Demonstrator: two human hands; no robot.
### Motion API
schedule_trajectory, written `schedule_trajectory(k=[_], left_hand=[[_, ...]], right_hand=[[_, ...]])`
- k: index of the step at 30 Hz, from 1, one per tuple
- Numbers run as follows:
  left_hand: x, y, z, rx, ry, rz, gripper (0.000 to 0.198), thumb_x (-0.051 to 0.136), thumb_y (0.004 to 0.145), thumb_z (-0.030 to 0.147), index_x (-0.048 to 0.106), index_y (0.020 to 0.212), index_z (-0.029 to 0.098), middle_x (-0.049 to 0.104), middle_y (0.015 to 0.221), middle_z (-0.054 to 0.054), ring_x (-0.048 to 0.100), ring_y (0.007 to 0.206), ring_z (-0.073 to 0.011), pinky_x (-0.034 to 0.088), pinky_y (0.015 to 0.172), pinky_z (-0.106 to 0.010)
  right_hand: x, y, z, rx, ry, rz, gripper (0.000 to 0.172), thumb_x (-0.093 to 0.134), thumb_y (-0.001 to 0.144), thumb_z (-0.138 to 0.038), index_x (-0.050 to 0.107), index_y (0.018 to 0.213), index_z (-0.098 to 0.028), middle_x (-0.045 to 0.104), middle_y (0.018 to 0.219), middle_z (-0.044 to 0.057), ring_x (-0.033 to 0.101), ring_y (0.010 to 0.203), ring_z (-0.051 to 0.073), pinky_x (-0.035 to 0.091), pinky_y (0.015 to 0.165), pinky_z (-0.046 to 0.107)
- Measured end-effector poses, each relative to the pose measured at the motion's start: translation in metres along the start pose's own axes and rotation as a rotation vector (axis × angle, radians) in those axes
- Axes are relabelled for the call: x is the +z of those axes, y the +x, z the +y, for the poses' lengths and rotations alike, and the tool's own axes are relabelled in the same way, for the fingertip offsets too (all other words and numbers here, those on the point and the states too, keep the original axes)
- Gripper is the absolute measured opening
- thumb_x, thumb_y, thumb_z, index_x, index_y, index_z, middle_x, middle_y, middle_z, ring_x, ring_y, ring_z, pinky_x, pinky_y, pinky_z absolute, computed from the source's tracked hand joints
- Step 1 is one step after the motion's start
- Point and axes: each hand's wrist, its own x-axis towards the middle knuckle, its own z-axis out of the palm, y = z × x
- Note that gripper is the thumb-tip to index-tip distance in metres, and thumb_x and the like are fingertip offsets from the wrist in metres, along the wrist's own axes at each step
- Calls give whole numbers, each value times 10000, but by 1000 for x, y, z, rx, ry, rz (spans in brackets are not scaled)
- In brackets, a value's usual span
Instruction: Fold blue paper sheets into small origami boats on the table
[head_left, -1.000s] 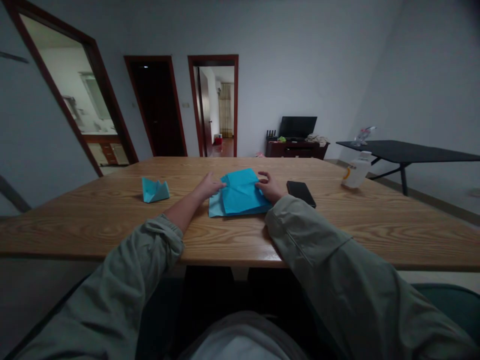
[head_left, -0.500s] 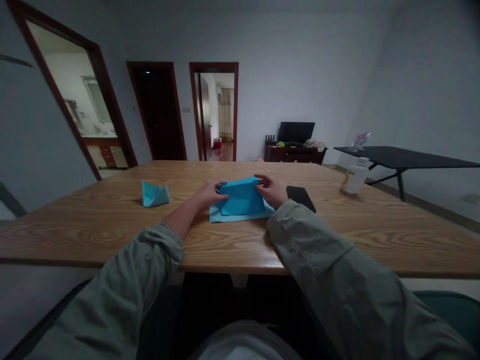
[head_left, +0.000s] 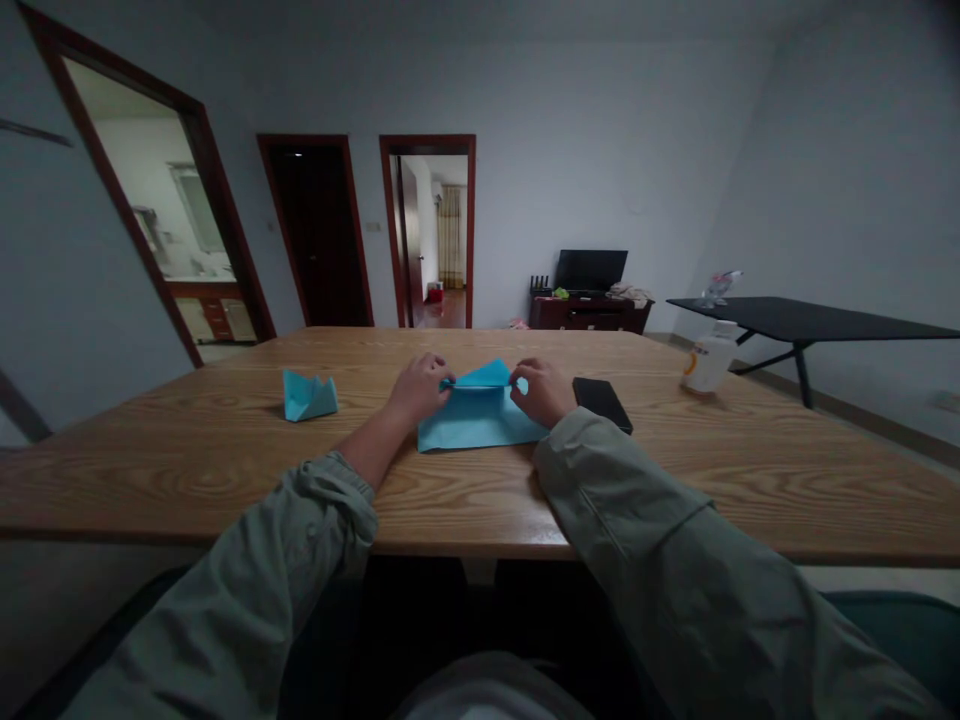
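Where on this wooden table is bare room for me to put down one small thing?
The table has bare wood between the paper boat and the left hand, between the phone and the bottle, and in front of the blue paper. It is crowded where the right hand nearly meets the phone.

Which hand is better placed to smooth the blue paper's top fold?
Probably the left hand: it pinches the edge of the blue paper just as the right hand does, but the phone lies close beside the right.
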Motion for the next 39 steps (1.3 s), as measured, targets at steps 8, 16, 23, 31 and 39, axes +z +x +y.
schedule_trajectory(k=[8, 16, 23, 31, 39], left_hand=[[11, -6, 8, -78, -48, -433, 438, 487, 839, 571, 698, 929, 199, 697, 1022, -85, 625, 951, -231, 475, 865, -327], [33, -8, 21, -70, 20, -664, 736, 188, 913, 660, 263, 1514, 243, 184, 1602, -78, 163, 1466, -325, 164, 1135, -587], [34, -5, 17, -213, 92, -715, 929, 161, 830, 781, 159, 1545, 188, 97, 1607, -114, 92, 1471, -358, 100, 1145, -604], [36, -6, 7, -301, 64, -662, 946, 226, 793, 818, 221, 1534, 231, 120, 1601, -121, 96, 1463, -391, 126, 1123, -634], [32, -6, 3, -280, 16, -595, 946, 340, 765, 826, 214, 1531, 284, 194, 1587, -138, 190, 1441, -409, 195, 1096, -628]], right_hand=[[11, -8, -14, 41, -125, -423, 301, 524, 857, -426, 699, 944, -198, 669, 1054, 107, 609, 994, 244, 433, 895, 332], [25, -11, -31, 10, -98, -607, 599, 250, 972, -528, 323, 1499, -250, 253, 1583, 80, 209, 1446, 319, 185, 1126, 563], [34, -7, -20, 252, -128, -668, 773, 215, 925, -638, 163, 1548, -184, 120, 1613, 79, 104, 1471, 323, 87, 1145, 586], [34, -10, -2, 346, -143, -550, 773, 312, 897, -659, 358, 1479, -153, 258, 1567, 163, 185, 1444, 369, 123, 1114, 624], [19, -2, -10, 123, 11, -253, 348, 524, 860, -404, 689, 1050, -164, 681, 1144, 127, 602, 1082, 230, 415, 939, 301]])
